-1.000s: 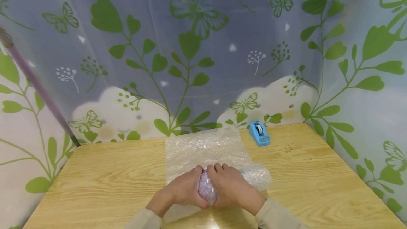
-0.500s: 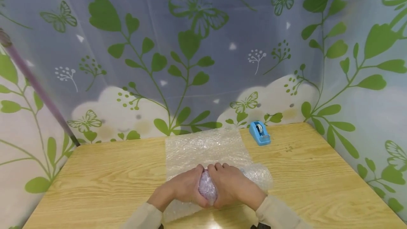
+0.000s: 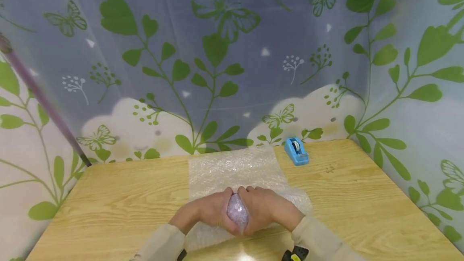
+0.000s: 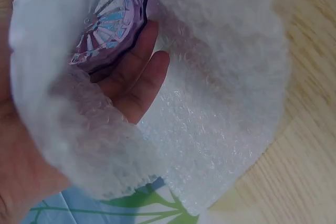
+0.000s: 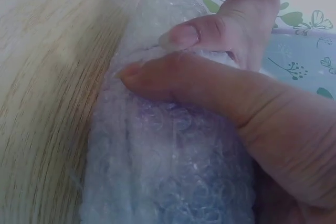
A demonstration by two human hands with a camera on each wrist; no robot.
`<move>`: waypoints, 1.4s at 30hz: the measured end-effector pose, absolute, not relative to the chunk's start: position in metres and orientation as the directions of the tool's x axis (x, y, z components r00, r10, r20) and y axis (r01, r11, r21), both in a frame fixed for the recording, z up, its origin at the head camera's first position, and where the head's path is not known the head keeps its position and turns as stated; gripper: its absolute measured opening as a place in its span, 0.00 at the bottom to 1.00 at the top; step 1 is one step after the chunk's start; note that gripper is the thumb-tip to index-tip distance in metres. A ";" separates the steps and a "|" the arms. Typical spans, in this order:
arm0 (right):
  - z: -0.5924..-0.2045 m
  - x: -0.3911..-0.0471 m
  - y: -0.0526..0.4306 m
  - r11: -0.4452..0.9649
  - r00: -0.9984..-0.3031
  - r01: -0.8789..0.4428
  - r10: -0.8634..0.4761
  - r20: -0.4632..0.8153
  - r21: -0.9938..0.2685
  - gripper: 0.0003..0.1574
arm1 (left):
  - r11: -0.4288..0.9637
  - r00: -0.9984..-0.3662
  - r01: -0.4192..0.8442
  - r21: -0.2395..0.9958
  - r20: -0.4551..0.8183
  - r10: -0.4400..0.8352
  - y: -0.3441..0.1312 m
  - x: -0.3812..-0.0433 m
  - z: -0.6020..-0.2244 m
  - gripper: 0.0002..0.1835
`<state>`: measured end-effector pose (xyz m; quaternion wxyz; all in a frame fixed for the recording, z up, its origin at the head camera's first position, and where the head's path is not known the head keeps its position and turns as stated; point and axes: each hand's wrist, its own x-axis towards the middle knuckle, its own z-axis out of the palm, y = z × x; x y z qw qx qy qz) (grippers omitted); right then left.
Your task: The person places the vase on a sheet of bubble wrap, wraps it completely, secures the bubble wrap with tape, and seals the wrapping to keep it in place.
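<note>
Both hands are around a roll of bubble wrap with a purple, glass-like object (image 4: 113, 24) inside. Its round end is ridged and shiny, seen in the left wrist view through the open end of the wrap; the rest is covered. My left hand (image 3: 214, 212) grips the roll from the left, its fingertips near that ridged end. From the right, my right hand (image 3: 262, 209) holds it, thumb lying across the wrapped surface in the right wrist view. The loose bubble wrap (image 3: 235, 166) spreads flat behind the hands. The thumbs nearly meet at the near side.
A blue tape dispenser (image 3: 296, 151) stands near the table's back edge, right of the wrap. The wooden table (image 3: 127, 196) extends to both sides. A curtain (image 3: 232, 71) printed with leaves and butterflies hangs behind, and a purple pole (image 3: 47, 104) leans at the left.
The hands stay around the roll at nearly the same spot, with a slight turn of the right hand. The head view has shifted a little. The tape dispenser has not moved.
</note>
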<state>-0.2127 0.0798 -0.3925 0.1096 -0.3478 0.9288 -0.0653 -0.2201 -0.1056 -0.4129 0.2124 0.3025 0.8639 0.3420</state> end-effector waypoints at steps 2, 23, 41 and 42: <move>-0.392 -0.212 0.080 0.748 -0.730 -0.632 -0.662 -0.167 -0.205 0.44 | 0.575 -0.722 0.373 0.728 -0.162 0.673 -0.106 -0.219 -0.413 0.38; -0.384 -0.212 0.080 0.763 -0.672 -0.545 -0.646 -0.363 -0.348 0.42 | 0.562 -0.671 0.391 0.729 -0.193 0.716 -0.104 -0.216 -0.416 0.27; -0.383 -0.216 0.077 0.761 -0.640 -0.526 -0.648 -0.412 -0.379 0.41 | 0.546 -0.652 0.353 0.760 -0.218 0.726 -0.108 -0.218 -0.414 0.38; -0.382 -0.216 0.076 0.764 -0.641 -0.525 -0.645 -0.416 -0.375 0.41 | 0.590 -0.682 0.379 0.713 -0.216 0.699 -0.108 -0.217 -0.413 0.44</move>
